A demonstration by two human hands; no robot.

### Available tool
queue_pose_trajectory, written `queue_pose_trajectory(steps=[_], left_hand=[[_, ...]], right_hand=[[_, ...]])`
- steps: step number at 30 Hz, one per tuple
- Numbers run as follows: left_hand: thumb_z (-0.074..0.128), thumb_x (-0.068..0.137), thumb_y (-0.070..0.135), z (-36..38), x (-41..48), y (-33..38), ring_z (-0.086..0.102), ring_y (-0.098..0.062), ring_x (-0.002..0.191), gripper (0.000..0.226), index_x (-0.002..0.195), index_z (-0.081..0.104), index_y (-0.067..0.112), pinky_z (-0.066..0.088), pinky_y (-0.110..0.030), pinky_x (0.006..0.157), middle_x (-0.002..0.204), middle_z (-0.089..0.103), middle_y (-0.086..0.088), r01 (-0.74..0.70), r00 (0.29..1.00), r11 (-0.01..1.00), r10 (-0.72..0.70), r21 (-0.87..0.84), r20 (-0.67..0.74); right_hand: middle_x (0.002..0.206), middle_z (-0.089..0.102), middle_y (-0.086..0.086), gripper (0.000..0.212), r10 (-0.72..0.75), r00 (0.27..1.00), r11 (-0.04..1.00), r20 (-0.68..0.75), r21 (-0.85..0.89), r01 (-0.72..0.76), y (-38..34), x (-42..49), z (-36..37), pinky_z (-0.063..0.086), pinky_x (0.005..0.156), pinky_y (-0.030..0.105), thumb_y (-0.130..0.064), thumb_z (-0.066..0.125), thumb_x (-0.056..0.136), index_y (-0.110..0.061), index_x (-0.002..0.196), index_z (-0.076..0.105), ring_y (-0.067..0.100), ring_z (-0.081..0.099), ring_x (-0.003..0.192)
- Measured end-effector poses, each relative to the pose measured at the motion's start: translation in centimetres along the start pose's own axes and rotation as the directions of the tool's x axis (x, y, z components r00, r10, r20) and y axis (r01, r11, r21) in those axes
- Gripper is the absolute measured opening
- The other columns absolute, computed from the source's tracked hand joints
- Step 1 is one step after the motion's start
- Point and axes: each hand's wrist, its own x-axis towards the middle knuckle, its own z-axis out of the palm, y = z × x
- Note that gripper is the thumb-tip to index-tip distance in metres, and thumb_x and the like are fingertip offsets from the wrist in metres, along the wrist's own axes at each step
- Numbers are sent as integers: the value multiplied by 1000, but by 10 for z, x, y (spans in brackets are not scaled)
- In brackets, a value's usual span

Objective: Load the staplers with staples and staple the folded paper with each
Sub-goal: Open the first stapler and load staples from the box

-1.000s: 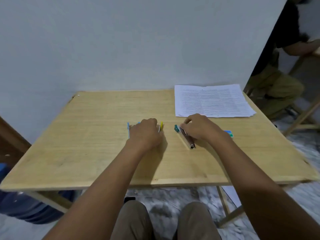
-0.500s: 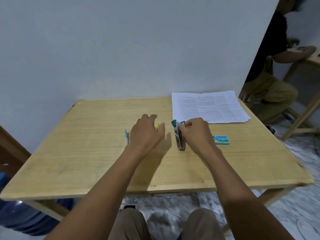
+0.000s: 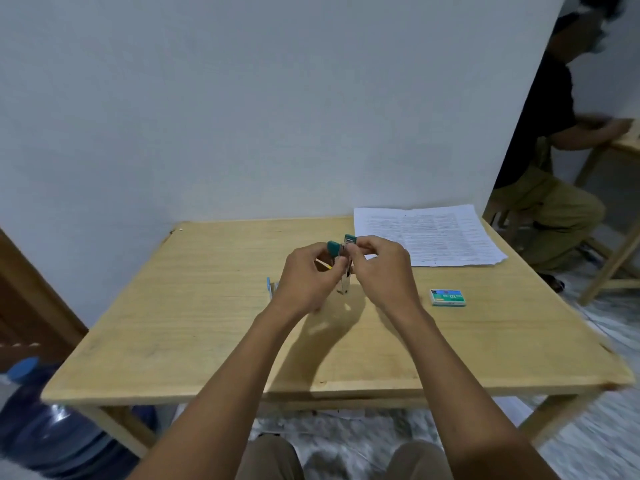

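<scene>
Between the curled fingers of the left hand [image 3: 308, 282] and right hand [image 3: 381, 275], a green stapler [image 3: 334, 248] is held pried open above the table [image 3: 194, 317]; the loading step looks in hand. Next: a strip from the staple box [image 3: 447, 297], lying right of the fingers, paper [image 3: 429, 237] beyond them

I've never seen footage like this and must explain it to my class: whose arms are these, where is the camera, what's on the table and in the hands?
No machine here: a person wears one wide-angle camera on the head, so the two arms are the wearer's own. The left hand and right hand both grip a small teal-and-metal stapler above the light wooden table. On the table lie a stack of white printed paper sheets, a small green box, probably staples, and a small blue object partly hidden behind the left hand.
</scene>
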Motion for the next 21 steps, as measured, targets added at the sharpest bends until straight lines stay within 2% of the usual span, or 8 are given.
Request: queue_pose_trajectory(steps=[2, 5, 8, 11, 13, 15, 18, 21], left_hand=[[66, 90, 23, 2, -1, 1, 69, -23, 65, 10, 92, 75, 20, 54, -36, 67, 74, 73, 0, -29, 999, 999, 30, 23, -37], [66, 90, 19, 4, -3, 1, 66, -10, 64, 10, 92, 76, 18, 51, -25, 63, 75, 74, 2, -69, 995, 997, 71, 37, -73], [66, 91, 15, 6, -5, 1, 60, -1, 60, 11, 90, 77, 13, 42, -13, 57, 74, 73, 2, -118, 987, 991, 123, 55, -100], [66, 90, 14, 5, -8, 2, 62, -5, 64, 12, 86, 76, 13, 44, -15, 59, 72, 72, 5, -138, 979, 989, 144, 53, -143], [66, 89, 10, 4, -12, 5, 64, -3, 65, 14, 79, 73, 14, 44, -13, 61, 68, 69, 12, -150, 975, 989, 149, 6, -167], [66, 88, 7, 3, -18, 6, 67, -2, 71, 13, 79, 71, 14, 46, -14, 66, 70, 68, 14, -175, 974, 984, 168, -30, -152], [69, 89, 9, 1, -21, 2, 66, -5, 77, 8, 83, 73, 12, 46, -18, 74, 81, 70, 8, -195, 980, 978, 191, -73, -55], [77, 83, 11, -7, -25, -6, 62, -7, 87, 11, 92, 78, 18, 47, -19, 81, 106, 70, 10, -76, 995, 983, 87, -167, 56]], right_hand=[[79, 67, -18, 8, 16, 1000, 999, -26, 39, -15, -4, -1, 3, 44, 66, 8, -28, 66, 93, -26, 90, 73, 2, 67, 80], [80, 67, -18, 7, 62, 997, 994, -47, 96, -57, -5, -2, 9, 54, 77, 27, -26, 65, 94, -26, 90, 71, 12, 71, 82], [80, 67, -19, 9, 83, 993, 988, -80, 136, -72, -7, -5, 14, 58, 80, 36, -24, 65, 94, -22, 94, 74, 11, 70, 82], [75, 64, -19, 11, 104, 988, 988, -110, 124, -90, -10, -6, 17, 55, 78, 30, -23, 64, 94, -20, 90, 73, 6, 66, 78], [71, 65, -15, 20, 187, 972, 974, -140, 153, -165, -5, -2, 15, 58, 77, 37, -21, 63, 95, -15, 75, 66, 8, 68, 73], [71, 71, -2, 26, 296, 946, 934, -132, 248, -258, 3, 5, 12, 61, 70, 44, -18, 62, 96, -3, 75, 65, 15, 73, 67], [81, 75, 8, 22, 369, 927, 889, -67, 317, -331, 6, 12, 6, 57, 57, 29, -15, 60, 95, -1, 81, 70, 18, 74, 67], [83, 75, 8, 19, 400, 916, 845, -3, 388, -368, 9, 16, -3, 51, 54, 22, -13, 60, 94, -7, 79, 71, 18, 72, 67]])
